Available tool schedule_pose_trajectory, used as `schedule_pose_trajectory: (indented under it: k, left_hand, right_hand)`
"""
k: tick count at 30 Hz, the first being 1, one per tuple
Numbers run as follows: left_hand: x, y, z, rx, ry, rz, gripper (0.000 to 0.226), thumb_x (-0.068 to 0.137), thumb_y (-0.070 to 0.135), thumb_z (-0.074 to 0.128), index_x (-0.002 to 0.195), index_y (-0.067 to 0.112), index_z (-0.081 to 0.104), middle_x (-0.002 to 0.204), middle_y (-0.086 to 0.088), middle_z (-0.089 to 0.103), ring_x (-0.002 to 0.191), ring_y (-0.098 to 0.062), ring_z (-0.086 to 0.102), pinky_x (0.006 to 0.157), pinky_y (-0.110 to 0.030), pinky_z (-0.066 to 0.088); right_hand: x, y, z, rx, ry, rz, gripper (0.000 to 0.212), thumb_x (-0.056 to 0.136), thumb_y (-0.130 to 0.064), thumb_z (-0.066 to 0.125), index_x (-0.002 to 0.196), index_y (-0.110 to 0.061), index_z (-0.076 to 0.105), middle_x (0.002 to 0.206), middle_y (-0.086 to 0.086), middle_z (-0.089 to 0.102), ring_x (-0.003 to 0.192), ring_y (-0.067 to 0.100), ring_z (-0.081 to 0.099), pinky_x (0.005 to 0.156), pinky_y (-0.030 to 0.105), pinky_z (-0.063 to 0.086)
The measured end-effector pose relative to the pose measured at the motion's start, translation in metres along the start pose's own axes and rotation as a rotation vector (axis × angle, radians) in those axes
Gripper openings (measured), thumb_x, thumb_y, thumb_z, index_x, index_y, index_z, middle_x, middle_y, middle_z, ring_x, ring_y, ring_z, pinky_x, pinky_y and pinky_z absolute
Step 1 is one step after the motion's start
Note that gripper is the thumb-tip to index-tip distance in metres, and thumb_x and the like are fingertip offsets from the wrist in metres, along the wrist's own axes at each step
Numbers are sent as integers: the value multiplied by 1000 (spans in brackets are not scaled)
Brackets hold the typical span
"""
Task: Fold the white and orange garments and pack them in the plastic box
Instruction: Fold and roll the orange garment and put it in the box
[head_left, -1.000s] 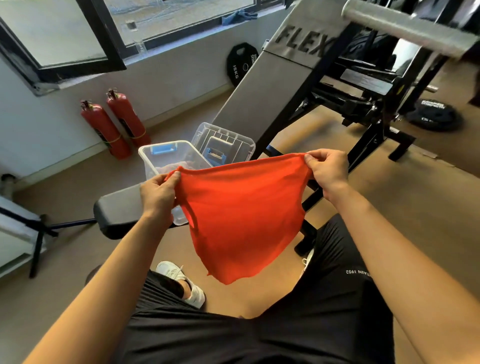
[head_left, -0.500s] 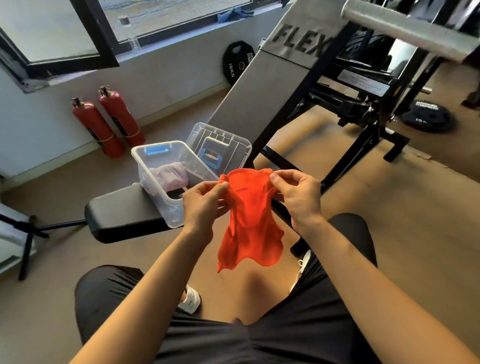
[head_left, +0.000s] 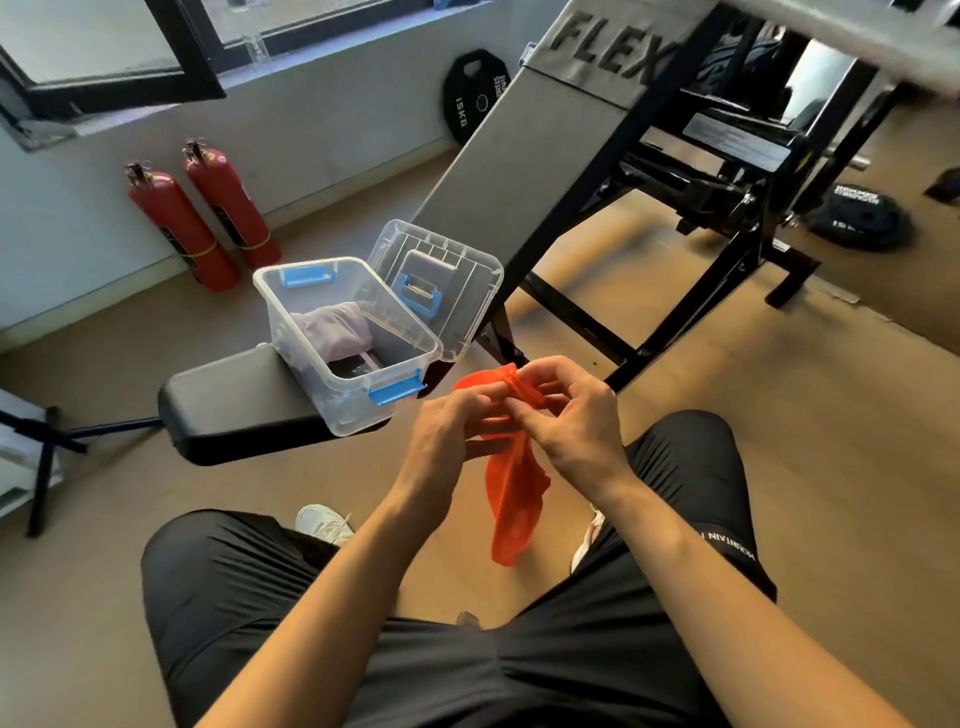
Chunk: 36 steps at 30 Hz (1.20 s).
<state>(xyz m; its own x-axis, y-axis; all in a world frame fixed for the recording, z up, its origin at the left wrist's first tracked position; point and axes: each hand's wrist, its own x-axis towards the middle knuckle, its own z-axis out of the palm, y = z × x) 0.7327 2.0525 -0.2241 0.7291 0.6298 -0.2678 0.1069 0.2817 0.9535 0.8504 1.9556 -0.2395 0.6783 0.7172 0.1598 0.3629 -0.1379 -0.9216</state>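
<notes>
the orange garment (head_left: 511, 499) is up in the air, over the person's lap, just in front of the plastic box (head_left: 347, 340). its top is bunched small between the two hands and the rest hangs down in a thin strip. the left hand (head_left: 451, 434) and the right hand (head_left: 563, 415) are close together, and both pinch the cloth tight at the top. i think they hold it like this to make it small, so it fits in the box. the box sits open on the black bench pad (head_left: 234, 405), close enough to reach. its lid (head_left: 439, 283) leans back out of the way. the white garment (head_left: 332, 330) is already inside at the far end, so there is room at the near end for the orange one.
</notes>
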Motion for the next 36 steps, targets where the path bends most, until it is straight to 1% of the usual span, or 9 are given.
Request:
schedule_pose_trajectory:
  k: [4,8,12,14,17,20,22,26,36]
  left_hand:
    - [-3,-2,-20,94,-37,73,41,84,28,52,112,7,74,100,-14,79,88,-28,77,74,-30,61]
    - [1,-21,-49,243,191,212,33,77,28,68,107,18,75,85,-2,76,75,-14,70,65,-25,54]
    - [13,-48,-68,495,17,176,87,65,48,86,143,33,49,129,8,59,113,-5,60,86,-19,52]
    - [16,-60,-61,537,-119,120,102,64,46,90,150,34,38,137,11,51,123,-6,54,96,-22,48]
    - [22,-77,-45,489,-137,111,76,69,27,92,133,33,53,124,10,64,115,-13,63,95,-28,52]
    - [26,-84,-38,419,-49,222,29,81,8,82,99,30,75,91,6,75,82,-9,68,78,-39,58]
    - [27,-78,-40,367,-44,265,33,85,1,76,92,33,78,83,12,76,76,-3,65,74,-31,58]
    - [33,-59,-52,218,-65,253,11,87,9,74,83,19,79,76,6,69,72,-7,57,69,-24,50]
    - [62,-12,-58,142,42,279,7,89,10,72,94,11,76,77,9,76,69,-4,66,67,-20,56]
  right_hand:
    - [5,4,-10,48,-4,-11,13,88,-11,76,100,-14,72,92,1,73,87,18,71,76,43,61]
    - [8,-1,-20,89,-82,-24,17,87,-8,76,102,-11,68,90,2,71,83,12,69,72,29,59]
    - [12,-4,-28,111,-168,-60,20,89,-11,74,104,-12,61,87,3,67,79,11,67,70,22,56]
    - [14,-4,-30,109,-178,-70,19,90,-10,72,101,-12,57,86,5,67,78,13,68,70,24,57]
    - [16,-3,-33,89,-149,-91,16,93,-10,70,93,-11,54,89,13,69,79,23,71,69,31,60]
    - [18,0,-41,73,-124,-101,15,95,-5,66,86,-1,55,86,25,65,76,43,63,65,55,56]
    - [20,4,-50,45,-107,-90,10,95,2,62,85,0,63,89,25,65,79,45,61,66,60,53]
    - [31,5,-67,-49,-74,-102,21,97,3,59,98,-6,78,106,11,70,102,23,67,84,38,59]
    - [45,-14,-71,-96,-87,-145,28,91,-1,70,115,-14,74,110,1,67,99,10,65,80,25,59]
